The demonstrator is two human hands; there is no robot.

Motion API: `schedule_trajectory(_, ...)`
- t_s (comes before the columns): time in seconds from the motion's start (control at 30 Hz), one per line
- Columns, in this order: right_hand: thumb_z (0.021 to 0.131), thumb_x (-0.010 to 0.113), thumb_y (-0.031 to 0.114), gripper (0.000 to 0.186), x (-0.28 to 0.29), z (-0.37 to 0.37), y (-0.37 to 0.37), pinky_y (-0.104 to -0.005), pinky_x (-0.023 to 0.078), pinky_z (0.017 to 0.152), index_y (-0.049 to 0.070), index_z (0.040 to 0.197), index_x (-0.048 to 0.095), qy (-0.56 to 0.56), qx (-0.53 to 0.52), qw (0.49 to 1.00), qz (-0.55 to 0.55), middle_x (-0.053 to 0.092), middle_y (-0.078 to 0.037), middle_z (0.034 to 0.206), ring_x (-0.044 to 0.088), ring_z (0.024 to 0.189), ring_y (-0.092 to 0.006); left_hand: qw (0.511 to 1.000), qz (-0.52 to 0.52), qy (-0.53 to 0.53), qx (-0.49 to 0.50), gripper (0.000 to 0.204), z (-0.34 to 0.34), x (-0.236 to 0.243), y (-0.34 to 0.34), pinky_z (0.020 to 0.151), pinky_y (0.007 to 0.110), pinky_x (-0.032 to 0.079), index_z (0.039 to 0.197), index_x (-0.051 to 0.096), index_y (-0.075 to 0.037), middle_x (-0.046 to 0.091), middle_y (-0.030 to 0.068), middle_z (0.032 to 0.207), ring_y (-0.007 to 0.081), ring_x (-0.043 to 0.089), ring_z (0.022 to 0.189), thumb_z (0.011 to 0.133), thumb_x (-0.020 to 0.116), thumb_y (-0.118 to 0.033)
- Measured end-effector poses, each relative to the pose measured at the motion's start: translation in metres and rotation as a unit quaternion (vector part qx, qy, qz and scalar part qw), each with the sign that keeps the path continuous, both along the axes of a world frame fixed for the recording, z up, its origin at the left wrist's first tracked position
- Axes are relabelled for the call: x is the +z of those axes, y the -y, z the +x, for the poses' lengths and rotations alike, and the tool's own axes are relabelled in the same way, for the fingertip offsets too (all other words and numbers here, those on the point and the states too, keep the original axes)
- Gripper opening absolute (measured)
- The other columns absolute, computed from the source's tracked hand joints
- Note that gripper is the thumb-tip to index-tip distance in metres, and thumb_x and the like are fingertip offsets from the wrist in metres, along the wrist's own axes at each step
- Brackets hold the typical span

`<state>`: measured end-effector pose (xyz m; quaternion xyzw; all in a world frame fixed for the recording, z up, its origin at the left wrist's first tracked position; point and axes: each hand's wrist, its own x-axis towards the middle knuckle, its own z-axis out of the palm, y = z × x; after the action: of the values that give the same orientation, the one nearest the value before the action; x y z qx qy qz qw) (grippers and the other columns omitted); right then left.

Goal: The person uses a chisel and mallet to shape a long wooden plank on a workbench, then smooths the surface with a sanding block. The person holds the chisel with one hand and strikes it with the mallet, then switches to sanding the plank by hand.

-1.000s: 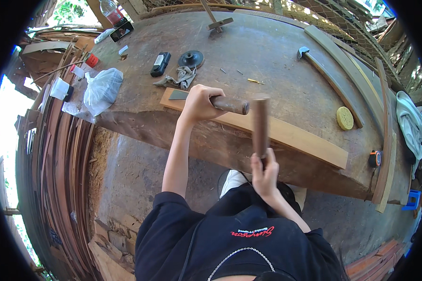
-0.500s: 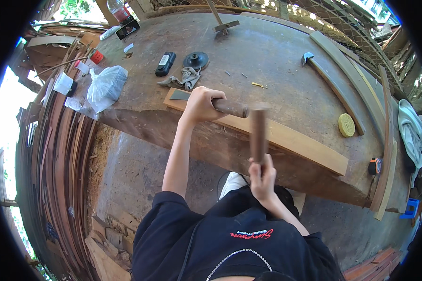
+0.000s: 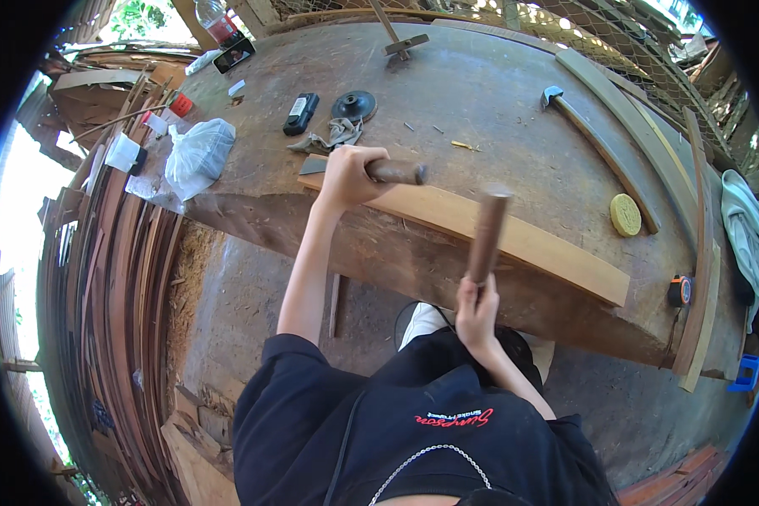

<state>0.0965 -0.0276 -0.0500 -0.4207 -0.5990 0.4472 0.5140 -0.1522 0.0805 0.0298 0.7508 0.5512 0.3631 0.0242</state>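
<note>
My left hand [image 3: 352, 175] is wrapped round a wide chisel [image 3: 399, 173], its wooden handle end pointing right. Its flat grey blade shows left of my fingers, low over the left end of a long light-brown board [image 3: 514, 234]. That board lies along the near edge of the workbench [image 3: 497, 101]. In my closed right hand [image 3: 478, 316] is a round wooden club [image 3: 487, 236], raised upright and slightly blurred. A gap separates the club from the handle's end. My left palm hides the middle of the chisel.
Beyond the board lie a grey rag [image 3: 343, 132], a black disc [image 3: 353, 105] and a black case [image 3: 301, 114]. A hammer [image 3: 603, 156], a yellow round block [image 3: 625, 215] and a tape measure [image 3: 680, 291] are at right. A plastic bag [image 3: 200, 156] sits at left.
The club has moved right, away from the chisel's handle end. My left hand and the chisel have shifted a little left along the board.
</note>
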Motion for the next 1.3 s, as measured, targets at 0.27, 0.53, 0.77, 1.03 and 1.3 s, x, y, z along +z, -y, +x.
schedule_trajectory(0.27, 0.096, 0.038, 0.033, 0.027, 0.025, 0.071, -0.006, -0.0194, 0.027, 0.039, 0.005, 0.096, 0.039, -0.192, -0.108, 0.972, -0.084, 0.032, 0.005, 0.058, 0.028, 0.043, -0.0012, 0.995, 0.060, 0.066, -0.054, 0.017, 0.062, 0.038, 0.030, 0.050, 0.028, 0.046, 0.070, 0.063, -0.011, 0.060, 0.0071, 0.060, 0.0187, 0.060, 0.052, 0.056, 0.071, -0.012)
schedule_trajectory(0.53, 0.096, 0.037, 0.035, 0.032, 0.021, 0.143, 0.019, -0.0201, 0.030, 0.042, 0.003, 0.093, 0.037, -0.148, -0.273, 0.950, 0.035, 0.037, 0.000, 0.068, 0.035, 0.050, -0.0049, 0.954, 0.055, 0.048, -0.291, 0.014, 0.222, 0.028, 0.042, 0.042, 0.030, 0.039, 0.065, 0.060, -0.013, 0.055, 0.0033, 0.053, 0.0199, 0.057, 0.047, 0.064, 0.070, -0.023)
schedule_trajectory(0.77, 0.095, 0.029, 0.046, 0.044, 0.043, 0.201, 0.028, -0.0171, 0.026, 0.035, 0.003, 0.093, 0.039, -0.146, -0.439, 0.886, 0.026, 0.035, 0.001, 0.062, 0.032, 0.043, -0.0028, 0.931, 0.014, 0.079, -0.355, 0.020, 0.323, 0.015, 0.056, 0.041, 0.034, 0.039, 0.063, 0.055, -0.013, 0.052, 0.0036, 0.050, 0.0231, 0.056, 0.047, 0.066, 0.068, -0.028)
schedule_trajectory(1.03, 0.096, 0.023, 0.046, 0.041, 0.060, 0.237, 0.035, -0.0176, 0.018, 0.035, 0.009, 0.084, 0.035, -0.199, -0.478, 0.852, 0.082, 0.025, 0.002, 0.055, 0.017, 0.036, -0.0044, 0.975, -0.034, 0.043, -0.217, 0.021, 0.319, 0.007, 0.043, 0.048, 0.038, 0.043, 0.066, 0.056, -0.011, 0.056, 0.0088, 0.056, 0.0293, 0.058, 0.054, 0.054, 0.069, -0.023)
schedule_trajectory(1.3, 0.094, 0.029, 0.048, 0.038, 0.048, 0.175, 0.048, -0.0188, 0.022, 0.036, 0.011, 0.086, 0.036, -0.301, -0.272, 0.914, 0.006, 0.026, 0.004, 0.054, 0.021, 0.036, -0.0042, 0.981, -0.027, 0.048, -0.186, 0.022, 0.304, -0.001, 0.033, 0.050, 0.037, 0.043, 0.065, 0.056, -0.009, 0.054, 0.0101, 0.054, 0.0301, 0.057, 0.054, 0.052, 0.071, -0.019)
